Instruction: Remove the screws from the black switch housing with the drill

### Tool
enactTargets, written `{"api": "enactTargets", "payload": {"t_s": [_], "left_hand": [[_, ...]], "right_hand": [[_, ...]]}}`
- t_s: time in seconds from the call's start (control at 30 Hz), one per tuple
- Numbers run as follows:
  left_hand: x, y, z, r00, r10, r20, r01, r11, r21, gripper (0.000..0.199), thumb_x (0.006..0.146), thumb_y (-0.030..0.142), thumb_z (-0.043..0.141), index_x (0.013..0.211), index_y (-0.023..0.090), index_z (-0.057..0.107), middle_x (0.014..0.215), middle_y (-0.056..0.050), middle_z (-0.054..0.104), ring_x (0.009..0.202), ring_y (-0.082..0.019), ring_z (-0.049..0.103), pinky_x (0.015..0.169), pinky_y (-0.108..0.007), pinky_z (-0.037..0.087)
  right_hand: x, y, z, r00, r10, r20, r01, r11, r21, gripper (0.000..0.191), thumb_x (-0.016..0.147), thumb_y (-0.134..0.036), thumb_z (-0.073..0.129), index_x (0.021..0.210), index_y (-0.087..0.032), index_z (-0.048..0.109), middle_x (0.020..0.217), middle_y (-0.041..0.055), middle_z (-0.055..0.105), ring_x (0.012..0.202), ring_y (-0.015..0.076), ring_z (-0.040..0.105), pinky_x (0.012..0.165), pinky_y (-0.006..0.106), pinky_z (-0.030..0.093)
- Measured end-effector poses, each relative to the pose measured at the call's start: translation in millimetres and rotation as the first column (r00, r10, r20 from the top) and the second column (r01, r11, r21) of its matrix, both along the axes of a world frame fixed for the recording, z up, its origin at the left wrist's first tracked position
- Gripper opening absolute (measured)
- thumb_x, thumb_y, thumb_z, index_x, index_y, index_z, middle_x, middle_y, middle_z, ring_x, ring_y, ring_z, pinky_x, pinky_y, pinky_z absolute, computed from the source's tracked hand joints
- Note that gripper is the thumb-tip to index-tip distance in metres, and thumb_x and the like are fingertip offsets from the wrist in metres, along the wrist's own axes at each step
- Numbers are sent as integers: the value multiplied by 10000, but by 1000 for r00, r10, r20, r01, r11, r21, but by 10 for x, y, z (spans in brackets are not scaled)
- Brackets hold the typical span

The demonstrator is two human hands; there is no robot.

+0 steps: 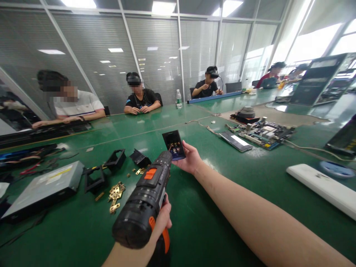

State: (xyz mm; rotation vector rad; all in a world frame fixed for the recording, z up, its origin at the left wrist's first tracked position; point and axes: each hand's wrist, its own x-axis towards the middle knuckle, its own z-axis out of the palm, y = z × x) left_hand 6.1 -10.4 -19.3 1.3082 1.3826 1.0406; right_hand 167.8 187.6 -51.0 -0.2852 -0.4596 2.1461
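My left hand (164, 216) grips the handle of a black and orange cordless drill (148, 193). The drill points away from me, and its bit reaches into a small open black box (168, 138). Several brass-coloured screws or terminals show inside that box. My right hand (191, 158) holds the box tilted above the table, with the fingers at its right side and bottom. Whether the bit touches a screw is too small to tell. Left of the drill lie brass pieces (115, 194), a black frame (94, 179), another black frame (115, 158) and a black housing (140, 158).
A metal disc drive (47, 187) sits on the left of the green table (194, 230). On the right are a circuit board (268, 131), a flat grey part (236, 141) and a long white casing (322, 187). Several people sit across the table near a water bottle (178, 99).
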Motion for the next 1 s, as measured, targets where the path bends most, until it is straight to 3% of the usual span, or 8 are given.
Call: {"api": "enactTargets", "payload": {"t_s": [0.33, 0.63, 0.8, 1.0], "left_hand": [[52, -19, 12, 994, 87, -67, -84, 996, 35, 161, 795, 361, 788, 784, 237, 684, 465, 29, 680, 433, -205, 692, 498, -290, 575], [142, -75, 26, 985, 145, -98, -140, 989, 56, 114, 831, 306, 733, 801, 234, 650, 460, 46, 677, 439, -184, 696, 530, -277, 578], [130, -74, 117, 992, 98, -76, -94, 994, 52, 117, 803, 320, 763, 838, 240, 685, 459, 48, 675, 448, -209, 717, 521, -294, 589], [168, -66, 154, 992, 99, -76, -95, 994, 59, 162, 795, 316, 765, 722, 248, 638, 442, 47, 656, 426, -193, 689, 537, -291, 594]], "right_hand": [[-2, 12, -25, 1000, 5, 5, -5, 1000, 19, 238, 1009, -288, 507, 1047, -135, 685, 943, 110, 799, 837, 232, 764, 701, 349, 626], [-14, 25, -50, 1000, 3, 11, -3, 1000, 17, 243, 1006, -295, 512, 1051, -136, 689, 958, 110, 800, 853, 229, 765, 732, 355, 629], [-14, 7, -19, 1000, 1, 18, 0, 1000, -11, 295, 1030, -291, 453, 1034, -122, 695, 931, 114, 799, 819, 230, 766, 695, 345, 624], [-12, -29, 28, 1000, 3, 18, -3, 1000, -24, 335, 1046, -297, 418, 1039, -112, 697, 917, 110, 797, 795, 228, 763, 681, 344, 622]]}}
